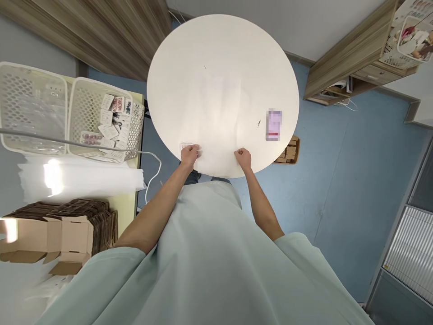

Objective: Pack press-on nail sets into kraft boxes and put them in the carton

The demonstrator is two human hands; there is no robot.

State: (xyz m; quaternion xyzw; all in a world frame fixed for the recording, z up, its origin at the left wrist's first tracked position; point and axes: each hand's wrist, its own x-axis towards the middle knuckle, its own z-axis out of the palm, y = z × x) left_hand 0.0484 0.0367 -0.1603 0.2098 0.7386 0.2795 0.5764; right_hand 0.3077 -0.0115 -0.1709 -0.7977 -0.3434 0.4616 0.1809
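My left hand (190, 155) is closed at the near left edge of the round white table (219, 40). Its fingers are curled over a small clear, whitish flat pack (184, 145), whose ends show on both sides of the hand. To the right, my right hand (243, 159) is closed with the fingertips pressed together, low over the near edge. Anything between those fingers is too small to make out. Between the hands lies a faint paler area with straight sides; a clear sheet or a reflection, I cannot tell. A blurred pinkish-purple rectangular item (274, 125) lies right of my right hand.
At left, a side table (126, 210) carries a white basket (76, 126) of carded packs, another basket (34, 67) with clear plastic, a white plastic roll (101, 178) and stacked cardboard boxes (76, 237). A cable (101, 148) crosses there. Below the round table's right edge stands a box of small cartons (290, 151).
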